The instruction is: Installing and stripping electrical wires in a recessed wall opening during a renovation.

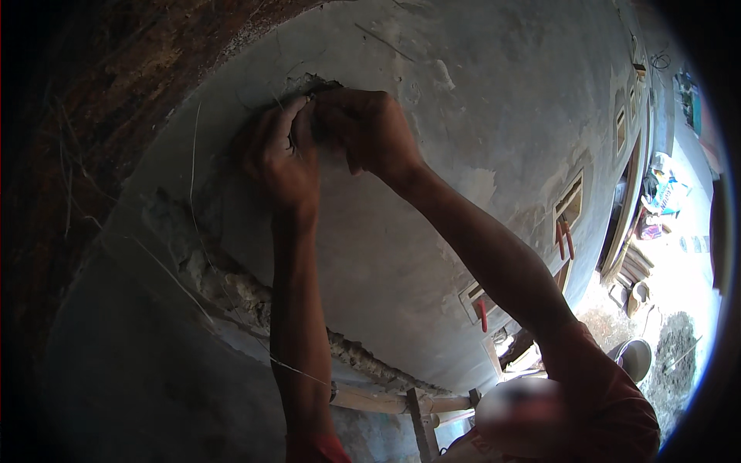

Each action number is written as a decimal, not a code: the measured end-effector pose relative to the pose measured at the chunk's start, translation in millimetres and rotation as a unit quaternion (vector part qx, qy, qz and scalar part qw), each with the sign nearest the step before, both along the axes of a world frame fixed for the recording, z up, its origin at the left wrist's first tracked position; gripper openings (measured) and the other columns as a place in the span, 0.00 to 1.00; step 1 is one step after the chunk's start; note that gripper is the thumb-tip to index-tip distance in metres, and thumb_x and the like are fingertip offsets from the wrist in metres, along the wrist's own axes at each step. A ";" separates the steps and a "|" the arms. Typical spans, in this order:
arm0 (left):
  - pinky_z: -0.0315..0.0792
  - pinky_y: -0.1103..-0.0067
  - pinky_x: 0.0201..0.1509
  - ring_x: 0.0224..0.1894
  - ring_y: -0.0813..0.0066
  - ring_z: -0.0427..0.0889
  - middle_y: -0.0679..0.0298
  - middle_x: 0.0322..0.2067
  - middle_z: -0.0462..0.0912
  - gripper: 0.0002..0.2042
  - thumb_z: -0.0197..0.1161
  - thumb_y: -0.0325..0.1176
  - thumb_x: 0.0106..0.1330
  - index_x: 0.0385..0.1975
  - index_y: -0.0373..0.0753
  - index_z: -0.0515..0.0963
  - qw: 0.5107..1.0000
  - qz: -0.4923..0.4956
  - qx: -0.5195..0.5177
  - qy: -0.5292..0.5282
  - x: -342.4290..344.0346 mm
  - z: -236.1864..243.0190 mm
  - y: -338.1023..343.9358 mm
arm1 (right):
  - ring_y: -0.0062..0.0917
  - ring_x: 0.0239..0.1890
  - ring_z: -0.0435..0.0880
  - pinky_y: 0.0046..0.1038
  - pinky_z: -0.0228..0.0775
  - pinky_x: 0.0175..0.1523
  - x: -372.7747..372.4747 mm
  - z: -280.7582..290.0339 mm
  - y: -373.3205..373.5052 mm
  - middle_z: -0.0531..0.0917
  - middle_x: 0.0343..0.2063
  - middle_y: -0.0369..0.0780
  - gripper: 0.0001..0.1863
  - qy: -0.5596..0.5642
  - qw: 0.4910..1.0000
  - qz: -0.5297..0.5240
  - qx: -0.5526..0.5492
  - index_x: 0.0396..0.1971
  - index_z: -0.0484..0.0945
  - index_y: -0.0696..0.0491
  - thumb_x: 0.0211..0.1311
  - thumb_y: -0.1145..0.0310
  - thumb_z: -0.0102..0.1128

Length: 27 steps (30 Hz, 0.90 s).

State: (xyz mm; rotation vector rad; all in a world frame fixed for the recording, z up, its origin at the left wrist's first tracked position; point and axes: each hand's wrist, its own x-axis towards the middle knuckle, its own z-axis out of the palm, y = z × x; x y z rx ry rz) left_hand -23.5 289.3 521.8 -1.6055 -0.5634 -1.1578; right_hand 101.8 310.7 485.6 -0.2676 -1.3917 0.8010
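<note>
Both arms are raised to a rough, broken hole (309, 81) in a grey plastered wall (370, 239). My left hand (282, 158) is closed at the hole's lower left edge, its thumb and fingers bent together. Beside it my right hand (364, 127) is also closed, knuckles outward, and nearly meets the left fingertips. Shadow and the fingers themselves hide whatever is gripped; I cannot make it out. A thin, pale wire (193, 166) hangs to the left of my hands and trails down across my left forearm.
A dark, rough beam (147, 69) runs across the upper left. Below, a broken groove (247, 293) crosses the wall above a wooden pole (370, 400) and an upright timber (422, 428). Window frames (571, 199) line the right; a bucket (634, 359) and bags (665, 193) stand on the ground.
</note>
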 end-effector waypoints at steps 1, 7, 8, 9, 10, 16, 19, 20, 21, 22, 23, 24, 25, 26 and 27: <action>0.74 0.73 0.35 0.31 0.63 0.82 0.61 0.28 0.82 0.05 0.62 0.22 0.57 0.32 0.36 0.80 1.000 -0.001 0.001 -0.001 0.1 -0.7 1.9 | 0.25 0.14 0.78 0.28 0.71 0.21 -1.0 -1.4 3.7 0.77 0.13 0.38 0.08 -0.005 0.997 -0.071 0.040 0.30 0.80 0.53 0.61 0.69 0.53; 0.76 0.77 0.33 0.33 0.69 0.84 0.62 0.30 0.83 0.04 0.65 0.24 0.56 0.31 0.36 0.82 0.999 -0.003 0.012 -0.042 1.1 -7.2 5.8 | 0.27 0.28 0.77 0.31 0.69 0.36 0.9 -6.6 24.4 0.77 0.24 0.34 0.08 0.000 0.863 -0.446 0.237 0.32 0.83 0.45 0.51 0.62 0.65; 0.76 0.76 0.33 0.33 0.68 0.83 0.62 0.30 0.83 0.05 0.66 0.25 0.55 0.31 0.37 0.82 0.999 -0.015 0.015 -0.045 4.1 -8.7 5.4 | 0.26 0.29 0.74 0.29 0.67 0.37 4.0 -4.7 29.1 0.76 0.25 0.32 0.11 0.019 0.812 -0.503 0.296 0.32 0.84 0.46 0.47 0.62 0.68; 0.76 0.75 0.33 0.32 0.68 0.83 0.63 0.29 0.83 0.05 0.67 0.26 0.54 0.30 0.37 0.81 0.998 -0.026 0.018 -0.047 5.6 -9.2 4.5 | 0.26 0.29 0.74 0.29 0.67 0.37 5.1 -2.0 33.4 0.76 0.25 0.32 0.11 0.020 0.811 -0.504 0.298 0.32 0.84 0.46 0.47 0.62 0.68; 0.76 0.75 0.33 0.32 0.68 0.83 0.63 0.29 0.83 0.05 0.67 0.26 0.54 0.30 0.37 0.81 0.998 -0.029 0.019 -0.048 6.0 -9.3 4.2 | 0.26 0.31 0.73 0.29 0.65 0.38 7.2 1.3 36.8 0.75 0.26 0.32 0.11 0.016 0.798 -0.510 0.320 0.31 0.83 0.45 0.45 0.61 0.69; 0.72 0.75 0.32 0.29 0.67 0.79 0.65 0.28 0.80 0.08 0.68 0.24 0.50 0.30 0.39 0.78 0.996 0.042 0.070 -0.037 4.0 -14.5 5.7 | 0.26 0.33 0.72 0.28 0.64 0.40 20.4 18.0 61.3 0.72 0.25 0.32 0.09 -0.019 0.755 -0.484 0.442 0.28 0.81 0.46 0.46 0.60 0.67; 0.70 0.74 0.32 0.27 0.67 0.77 0.65 0.25 0.77 0.07 0.67 0.23 0.50 0.27 0.39 0.77 0.998 0.010 0.018 -0.059 7.5 -14.3 3.0 | 0.25 0.33 0.72 0.28 0.64 0.39 26.9 25.4 67.3 0.71 0.25 0.31 0.10 -0.028 0.748 -0.465 0.473 0.26 0.80 0.46 0.45 0.58 0.68; 0.70 0.74 0.32 0.27 0.67 0.77 0.65 0.24 0.76 0.07 0.67 0.22 0.50 0.26 0.39 0.76 0.998 0.008 0.014 -0.055 7.1 -14.1 3.3 | 0.25 0.33 0.72 0.28 0.64 0.39 28.1 27.2 68.0 0.71 0.25 0.31 0.11 -0.039 0.744 -0.462 0.481 0.24 0.79 0.46 0.45 0.57 0.68; 0.70 0.73 0.33 0.26 0.66 0.76 0.65 0.23 0.75 0.07 0.67 0.21 0.50 0.25 0.39 0.75 0.999 0.006 0.009 -0.051 7.4 -13.5 3.3 | 0.25 0.33 0.72 0.28 0.64 0.39 29.7 27.8 68.2 0.71 0.25 0.31 0.11 -0.036 0.744 -0.462 0.481 0.24 0.79 0.46 0.45 0.57 0.68; 0.70 0.73 0.33 0.26 0.66 0.76 0.65 0.23 0.75 0.07 0.67 0.21 0.50 0.25 0.39 0.75 0.999 0.005 0.011 -0.053 6.5 -13.5 3.2 | 0.25 0.33 0.72 0.28 0.64 0.38 29.2 28.5 68.3 0.71 0.25 0.31 0.12 -0.048 0.737 -0.466 0.487 0.23 0.77 0.46 0.45 0.56 0.68; 0.70 0.73 0.30 0.26 0.66 0.77 0.64 0.22 0.76 0.06 0.67 0.21 0.49 0.24 0.38 0.77 0.999 0.013 0.028 -0.037 6.7 -13.2 2.7 | 0.24 0.33 0.72 0.28 0.63 0.38 28.7 29.8 68.4 0.72 0.25 0.30 0.13 -0.060 0.729 -0.471 0.493 0.22 0.76 0.47 0.46 0.55 0.68; 0.71 0.73 0.27 0.25 0.66 0.78 0.63 0.21 0.77 0.06 0.68 0.21 0.47 0.23 0.36 0.78 0.999 0.022 0.046 -0.020 6.3 -13.4 4.2 | 0.24 0.33 0.72 0.28 0.63 0.38 28.2 31.5 68.5 0.72 0.25 0.30 0.13 -0.063 0.727 -0.471 0.495 0.22 0.76 0.47 0.46 0.55 0.68; 0.71 0.73 0.27 0.25 0.66 0.78 0.63 0.21 0.77 0.06 0.68 0.21 0.47 0.23 0.36 0.78 0.998 0.024 0.046 -0.019 6.1 -12.8 4.7 | 0.24 0.33 0.72 0.28 0.63 0.37 28.0 33.3 67.1 0.72 0.25 0.30 0.14 -0.061 0.726 -0.473 0.495 0.22 0.76 0.47 0.46 0.55 0.68; 0.71 0.73 0.27 0.25 0.66 0.78 0.62 0.22 0.77 0.06 0.68 0.20 0.47 0.23 0.36 0.78 0.998 0.019 0.054 -0.009 5.9 -12.4 5.4 | 0.24 0.34 0.73 0.27 0.62 0.37 28.3 35.4 65.5 0.72 0.26 0.30 0.14 -0.060 0.725 -0.476 0.494 0.21 0.75 0.47 0.45 0.54 0.68; 0.71 0.72 0.27 0.25 0.65 0.78 0.62 0.22 0.77 0.06 0.67 0.19 0.47 0.23 0.36 0.78 0.998 0.013 0.062 -0.001 5.6 -12.1 6.1 | 0.24 0.34 0.73 0.27 0.62 0.37 28.0 39.4 64.0 0.72 0.26 0.30 0.14 -0.059 0.726 -0.475 0.494 0.21 0.75 0.47 0.45 0.54 0.68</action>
